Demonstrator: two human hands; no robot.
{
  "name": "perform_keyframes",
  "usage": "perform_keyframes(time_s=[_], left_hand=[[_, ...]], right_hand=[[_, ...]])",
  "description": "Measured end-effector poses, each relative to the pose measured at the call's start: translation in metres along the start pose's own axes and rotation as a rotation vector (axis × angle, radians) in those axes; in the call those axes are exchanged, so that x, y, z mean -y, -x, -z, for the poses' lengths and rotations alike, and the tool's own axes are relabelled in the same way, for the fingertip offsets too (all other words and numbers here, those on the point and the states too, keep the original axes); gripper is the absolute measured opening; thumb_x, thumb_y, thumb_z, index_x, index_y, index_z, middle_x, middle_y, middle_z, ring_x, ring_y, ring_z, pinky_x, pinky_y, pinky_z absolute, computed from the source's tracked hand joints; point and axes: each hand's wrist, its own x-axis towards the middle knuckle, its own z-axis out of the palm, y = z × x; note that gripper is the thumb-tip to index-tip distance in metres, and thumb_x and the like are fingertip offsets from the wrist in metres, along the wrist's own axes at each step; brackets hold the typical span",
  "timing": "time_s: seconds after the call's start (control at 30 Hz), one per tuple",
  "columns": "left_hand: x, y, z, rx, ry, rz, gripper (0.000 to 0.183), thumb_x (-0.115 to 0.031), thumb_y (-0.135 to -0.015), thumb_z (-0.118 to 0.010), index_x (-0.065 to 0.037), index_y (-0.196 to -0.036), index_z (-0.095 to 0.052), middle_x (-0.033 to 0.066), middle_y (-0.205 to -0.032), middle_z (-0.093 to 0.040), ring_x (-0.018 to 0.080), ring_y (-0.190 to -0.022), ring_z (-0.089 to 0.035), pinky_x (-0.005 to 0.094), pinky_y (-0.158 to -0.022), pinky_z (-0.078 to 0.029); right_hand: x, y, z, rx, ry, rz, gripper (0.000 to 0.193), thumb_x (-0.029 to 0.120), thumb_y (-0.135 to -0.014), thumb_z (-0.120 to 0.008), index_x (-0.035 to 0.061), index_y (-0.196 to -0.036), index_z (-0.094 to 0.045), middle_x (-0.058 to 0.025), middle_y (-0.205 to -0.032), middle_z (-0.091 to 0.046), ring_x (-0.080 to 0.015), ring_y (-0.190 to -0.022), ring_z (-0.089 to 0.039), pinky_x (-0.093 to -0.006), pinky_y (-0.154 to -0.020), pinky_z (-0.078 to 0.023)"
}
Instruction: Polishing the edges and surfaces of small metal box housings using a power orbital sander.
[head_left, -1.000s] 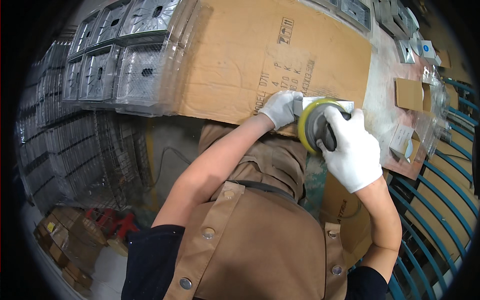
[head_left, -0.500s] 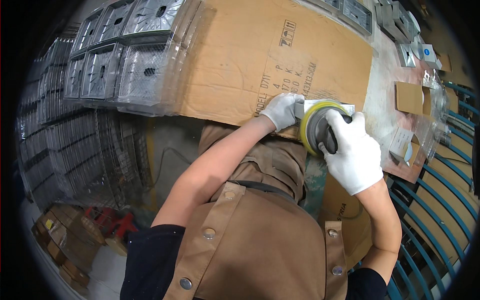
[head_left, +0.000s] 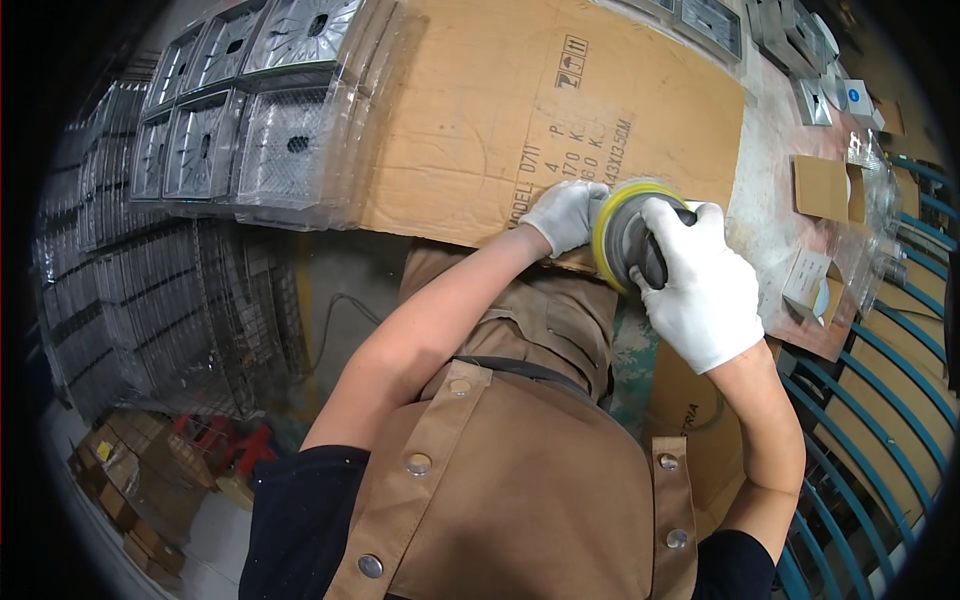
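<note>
My right hand (head_left: 705, 295), in a white glove, grips a round handheld power sander (head_left: 621, 240) with a dark grey body and a yellow rim. The sander is tilted, its disc facing left and down toward the near edge of a cardboard sheet (head_left: 460, 110). Close against its left side, my gloved left hand (head_left: 565, 216) has its fingers closed at the end of a small shiny metal piece. Now the sander covers nearly all of that piece, so its shape cannot be made out.
Clear plastic trays of square metal parts (head_left: 290, 140) stand at the left of the cardboard. More stacked trays (head_left: 130, 290) rise beyond. Small open boxes (head_left: 822, 188) and metal parts (head_left: 720, 25) lie on the right side of the table. Blue curved bars (head_left: 870, 420) stand at far right.
The sander in my right hand has shifted slightly left and tilted, now covering the metal piece that showed beside it. My left hand has barely moved.
</note>
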Motion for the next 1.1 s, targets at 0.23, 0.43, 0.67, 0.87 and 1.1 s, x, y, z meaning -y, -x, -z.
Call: perform_keyframes(time_s=[0.23,0.43,0.67,0.87,1.1], left_hand=[[-0.003,0.004,0.002,0.030,-0.003,0.075,0.019,-0.009,-0.076,-0.074,-0.009,-0.095,-0.071,0.0180,-0.095,-0.072,0.0381,-0.097,-0.068,0.0444,-0.085,-0.054],[0.011,0.002,-0.008,0.000,-0.137,-0.149,0.025,-0.022,-0.085,-0.070,-0.009,-0.108,-0.071,0.0168,-0.110,-0.073,0.0372,-0.103,-0.067,0.0415,-0.090,-0.054],[0.001,0.001,-0.004,0.045,-0.092,0.065,0.025,-0.016,-0.076,-0.077,-0.007,-0.099,-0.071,0.0170,-0.095,-0.072,0.0365,-0.094,-0.069,0.0422,-0.085,-0.054],[0.022,0.005,-0.018,-0.010,0.352,-0.032,0.014,-0.019,-0.095,-0.062,-0.005,-0.095,-0.066,0.0084,-0.091,-0.068,0.0234,-0.084,-0.068,0.0406,-0.075,-0.057],[0.026,0.006,-0.017,-0.018,0.694,0.023,0.014,-0.005,-0.083,-0.077,-0.006,-0.093,-0.067,0.0072,-0.086,-0.069,0.0182,-0.079,-0.065,0.0313,-0.073,-0.053]], right_hand=[[-0.055,0.013,-0.009,-0.278,-0.040,-0.131,0.059,0.018,-0.077,-0.084,0.0254,-0.129,-0.058,-0.0195,-0.111,-0.059,-0.0421,-0.090,-0.069,-0.0469,-0.079,-0.059],[-0.005,-0.009,-0.013,-0.125,-0.016,-0.018,0.059,0.019,-0.078,-0.083,0.0232,-0.131,-0.057,-0.0196,-0.115,-0.059,-0.0411,-0.093,-0.068,-0.0463,-0.077,-0.059],[-0.078,-0.001,-0.009,-0.290,-0.053,-0.137,0.060,0.022,-0.079,-0.082,0.0229,-0.133,-0.056,-0.0193,-0.114,-0.058,-0.0410,-0.096,-0.067,-0.0462,-0.082,-0.057],[-0.131,0.022,-0.008,-0.353,-0.052,-0.353,0.072,0.020,-0.075,-0.086,0.0175,-0.140,-0.054,-0.0179,-0.118,-0.061,-0.0364,-0.110,-0.064,-0.0431,-0.094,-0.054],[-0.076,0.021,-0.005,-0.377,-0.075,-0.220,0.076,0.022,-0.075,-0.087,0.0180,-0.143,-0.052,-0.0156,-0.124,-0.061,-0.0354,-0.117,-0.061,-0.0432,-0.099,-0.052]])
